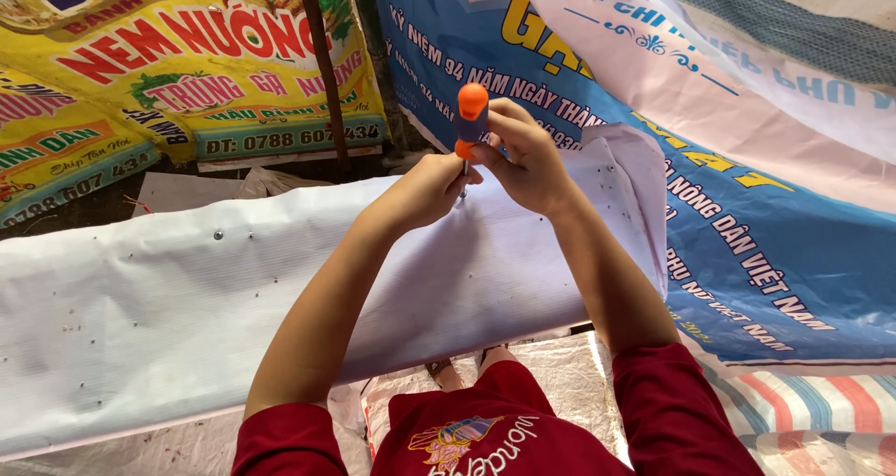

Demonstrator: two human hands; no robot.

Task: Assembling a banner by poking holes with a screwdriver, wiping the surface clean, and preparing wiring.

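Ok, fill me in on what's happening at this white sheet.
A person in a red top works over a white sheet laid out in front of them. The right hand holds a screwdriver with an orange and blue handle upright, its tip pointing down at the sheet. The left hand is closed around the lower shaft, steadying it at the tip. Small holes and a few metal studs dot the sheet. Printed yellow banners and a blue banner hang behind and to the right.
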